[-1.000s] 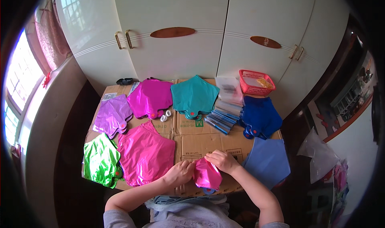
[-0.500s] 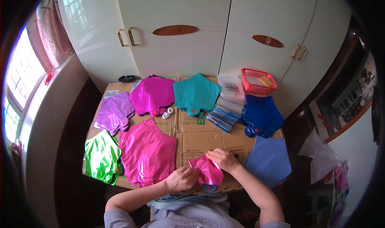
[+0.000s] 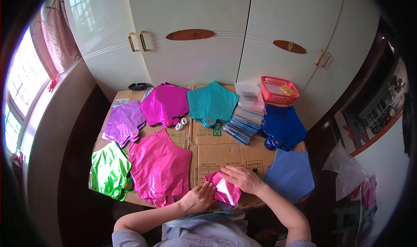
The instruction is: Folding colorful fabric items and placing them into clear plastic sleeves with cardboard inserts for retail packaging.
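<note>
A shiny pink foil sheet, apparently an uninflated balloon (image 3: 226, 191), lies folded small near the table's front edge, with a bit of blue showing under its near end. My left hand (image 3: 197, 199) rests at its left edge, fingers extended and laid flat side by side. My right hand (image 3: 243, 179) lies over its upper right part, fingers stretched to the left across the foil. To the left of my left hand is a larger stack of flat pink foil balloons (image 3: 160, 169). A flat light-blue foil balloon (image 3: 290, 173) sits to the right of my right forearm.
Around the cardboard-topped table (image 3: 204, 151) lie green (image 3: 109, 171), lilac (image 3: 124, 122), magenta (image 3: 164, 103), teal (image 3: 213, 103) and dark-blue (image 3: 284, 124) foil stacks. Thin blue-edged packets (image 3: 241, 127), clear sleeves (image 3: 249, 98), small white rolls (image 3: 181, 123) and a red basket (image 3: 279, 90) stand farther back.
My right hand has flattened and slid up and left over the foil. My left fingers have straightened from a curled grip. The pink foil now looks flatter.
</note>
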`<action>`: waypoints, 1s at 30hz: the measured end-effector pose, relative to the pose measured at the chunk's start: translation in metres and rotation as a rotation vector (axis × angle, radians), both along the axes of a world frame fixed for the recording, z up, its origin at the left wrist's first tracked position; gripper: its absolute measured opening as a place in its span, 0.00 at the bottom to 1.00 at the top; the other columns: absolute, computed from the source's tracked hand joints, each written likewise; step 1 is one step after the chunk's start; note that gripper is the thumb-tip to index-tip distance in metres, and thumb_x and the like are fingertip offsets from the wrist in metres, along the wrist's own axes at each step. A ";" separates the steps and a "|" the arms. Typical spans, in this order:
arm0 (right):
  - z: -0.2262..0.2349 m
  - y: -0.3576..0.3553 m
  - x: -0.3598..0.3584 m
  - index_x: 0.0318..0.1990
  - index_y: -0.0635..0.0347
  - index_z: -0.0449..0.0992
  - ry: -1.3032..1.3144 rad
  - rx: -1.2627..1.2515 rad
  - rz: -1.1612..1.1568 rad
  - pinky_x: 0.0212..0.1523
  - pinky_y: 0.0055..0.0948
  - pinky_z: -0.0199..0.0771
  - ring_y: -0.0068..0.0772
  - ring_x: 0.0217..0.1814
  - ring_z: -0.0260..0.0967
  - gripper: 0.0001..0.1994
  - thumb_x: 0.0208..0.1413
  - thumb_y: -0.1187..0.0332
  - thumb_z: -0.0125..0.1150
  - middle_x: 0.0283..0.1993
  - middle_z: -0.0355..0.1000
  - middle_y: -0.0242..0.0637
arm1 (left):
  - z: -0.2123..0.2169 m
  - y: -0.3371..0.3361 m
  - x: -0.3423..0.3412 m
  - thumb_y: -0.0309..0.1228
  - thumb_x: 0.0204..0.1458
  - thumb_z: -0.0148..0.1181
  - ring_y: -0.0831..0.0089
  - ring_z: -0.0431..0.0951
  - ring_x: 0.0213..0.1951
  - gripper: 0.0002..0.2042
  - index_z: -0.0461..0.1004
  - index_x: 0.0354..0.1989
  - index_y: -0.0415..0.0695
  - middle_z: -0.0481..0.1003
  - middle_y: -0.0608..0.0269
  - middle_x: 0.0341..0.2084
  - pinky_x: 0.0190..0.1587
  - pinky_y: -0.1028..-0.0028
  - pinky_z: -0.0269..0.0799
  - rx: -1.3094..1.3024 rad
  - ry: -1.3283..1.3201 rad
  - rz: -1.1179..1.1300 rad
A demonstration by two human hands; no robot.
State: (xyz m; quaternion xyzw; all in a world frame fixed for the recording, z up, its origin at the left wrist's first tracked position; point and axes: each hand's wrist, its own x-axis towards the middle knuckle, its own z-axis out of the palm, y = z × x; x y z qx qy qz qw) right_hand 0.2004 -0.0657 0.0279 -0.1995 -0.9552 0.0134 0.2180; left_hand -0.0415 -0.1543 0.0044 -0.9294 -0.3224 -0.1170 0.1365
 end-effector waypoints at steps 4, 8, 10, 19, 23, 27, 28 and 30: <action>-0.017 -0.002 0.008 0.55 0.56 0.73 -0.031 -0.128 0.070 0.65 0.36 0.62 0.36 0.64 0.64 0.19 0.56 0.70 0.48 0.59 0.69 0.36 | 0.007 -0.002 0.001 0.47 0.55 0.53 0.54 0.77 0.48 0.26 0.72 0.49 0.32 0.76 0.45 0.45 0.46 0.66 0.73 -0.016 0.007 -0.002; -0.025 -0.007 0.009 0.56 0.56 0.72 -0.056 -0.157 0.058 0.66 0.36 0.61 0.34 0.66 0.62 0.19 0.57 0.69 0.47 0.61 0.68 0.35 | 0.019 -0.014 0.003 0.51 0.54 0.52 0.53 0.73 0.53 0.30 0.71 0.52 0.33 0.74 0.43 0.48 0.52 0.64 0.69 -0.124 -0.021 0.042; -0.026 -0.011 0.012 0.56 0.56 0.72 -0.078 -0.187 0.058 0.67 0.36 0.60 0.34 0.67 0.61 0.19 0.58 0.69 0.46 0.62 0.67 0.35 | 0.024 -0.023 0.004 0.50 0.55 0.52 0.53 0.71 0.55 0.29 0.70 0.53 0.34 0.73 0.43 0.50 0.54 0.63 0.67 -0.167 -0.032 0.060; -0.017 -0.059 0.017 0.65 0.56 0.61 -0.269 -0.245 -0.028 0.71 0.42 0.47 0.33 0.73 0.50 0.25 0.58 0.67 0.45 0.70 0.56 0.36 | -0.012 -0.058 0.008 0.29 0.50 0.50 0.62 0.69 0.60 0.23 0.68 0.57 0.36 0.69 0.52 0.57 0.60 0.67 0.63 -0.141 -0.116 -0.033; -0.004 -0.074 0.017 0.66 0.58 0.60 -0.326 -0.247 -0.022 0.71 0.45 0.45 0.38 0.74 0.47 0.29 0.54 0.67 0.50 0.71 0.54 0.40 | -0.014 -0.058 0.009 0.28 0.48 0.53 0.67 0.75 0.54 0.20 0.73 0.52 0.39 0.75 0.56 0.50 0.54 0.69 0.71 -0.087 -0.230 -0.057; -0.013 -0.075 0.026 0.62 0.58 0.66 -0.188 -0.168 0.036 0.69 0.46 0.52 0.39 0.70 0.56 0.30 0.47 0.68 0.59 0.66 0.62 0.39 | 0.006 -0.052 0.008 0.26 0.47 0.56 0.69 0.81 0.43 0.18 0.75 0.49 0.38 0.79 0.57 0.42 0.44 0.71 0.77 -0.195 -0.419 -0.047; -0.012 -0.076 0.026 0.60 0.58 0.68 -0.081 -0.284 0.045 0.69 0.46 0.53 0.40 0.69 0.58 0.29 0.45 0.69 0.61 0.64 0.64 0.39 | 0.009 -0.049 0.007 0.25 0.46 0.56 0.69 0.81 0.40 0.18 0.75 0.48 0.38 0.80 0.58 0.40 0.42 0.71 0.77 -0.242 -0.471 -0.025; 0.007 -0.076 0.022 0.53 0.59 0.74 0.150 -0.390 0.036 0.58 0.39 0.68 0.40 0.55 0.71 0.22 0.47 0.69 0.64 0.52 0.73 0.43 | 0.022 -0.042 0.006 0.22 0.44 0.58 0.68 0.82 0.28 0.16 0.76 0.44 0.40 0.80 0.58 0.30 0.29 0.70 0.77 -0.303 -0.606 0.029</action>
